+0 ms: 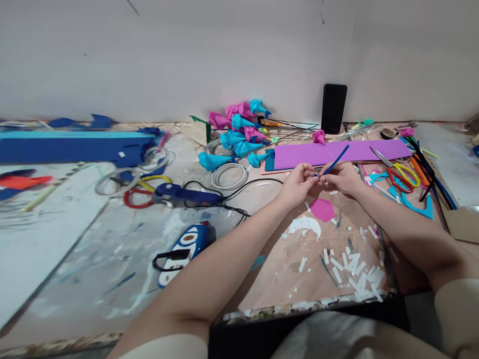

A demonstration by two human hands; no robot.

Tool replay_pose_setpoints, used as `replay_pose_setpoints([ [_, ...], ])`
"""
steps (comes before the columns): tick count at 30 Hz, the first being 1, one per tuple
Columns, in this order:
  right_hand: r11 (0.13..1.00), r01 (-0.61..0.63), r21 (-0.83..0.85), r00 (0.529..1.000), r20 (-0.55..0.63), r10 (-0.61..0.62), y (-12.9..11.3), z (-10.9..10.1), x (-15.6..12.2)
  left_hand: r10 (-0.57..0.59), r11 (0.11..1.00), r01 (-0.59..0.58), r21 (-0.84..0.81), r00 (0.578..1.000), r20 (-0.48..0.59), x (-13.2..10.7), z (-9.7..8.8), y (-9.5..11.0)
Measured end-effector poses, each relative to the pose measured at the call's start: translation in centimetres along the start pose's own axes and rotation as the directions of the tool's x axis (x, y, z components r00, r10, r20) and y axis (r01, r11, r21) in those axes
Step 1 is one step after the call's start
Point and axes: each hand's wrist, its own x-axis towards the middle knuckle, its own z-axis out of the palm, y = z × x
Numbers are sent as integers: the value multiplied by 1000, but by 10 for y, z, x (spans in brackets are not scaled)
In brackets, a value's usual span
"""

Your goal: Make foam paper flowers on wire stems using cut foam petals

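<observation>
My left hand (298, 183) and my right hand (341, 177) meet over a brown work board (284, 279), fingers pinched together. Between them runs a thin blue stick (337, 159), slanting up and to the right; both hands pinch its lower end. A pink cut-out piece (322, 209) lies on the board just below the hands. Behind them stretches a long purple foam sheet (337, 151). Several white paper scraps (355, 271) are scattered on the board nearer to me.
Pink and cyan paper flowers (239, 132) are piled near the wall. Scissors with red and yellow handles (398, 172) lie at the right beside pipe cleaners (426, 172). A blue glue gun (183, 194), tape rolls (229, 175), a black phone (334, 107) and blue foam sheets (67, 147) surround the board.
</observation>
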Motion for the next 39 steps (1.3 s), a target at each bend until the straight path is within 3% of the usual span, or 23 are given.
replay_pose_setpoints([
  [3, 1000, -28, -10, 1000, 4, 28, -1, -3, 0, -15, 999, 13, 44, 999, 47, -1, 0, 1],
  [10, 994, 48, -101, 998, 54, -43, -2, -9, 4, -48, 998, 44, 40, 993, 112, 2, -1, -3],
  [13, 968, 149, -203, 984, 126, -125, -5, -6, 1, 16, 990, -30, 140, 995, 100, 3, -2, -4],
  [16, 956, 164, -243, 981, 139, -133, -8, -3, -1, 89, 973, -99, 209, 994, 58, 1, -1, -2],
  [21, 981, 108, -164, 992, 79, -96, -4, -1, 3, 136, 968, -130, 214, 991, -17, 0, 3, 2],
  [26, 994, 112, 9, 993, -46, -111, 4, -6, 11, 155, 988, -155, 12, 985, -72, 1, 2, 2],
  [39, 987, 127, 95, 991, -61, -121, 4, -3, 11, 147, 989, -139, 57, 973, -180, 2, -2, 4],
])
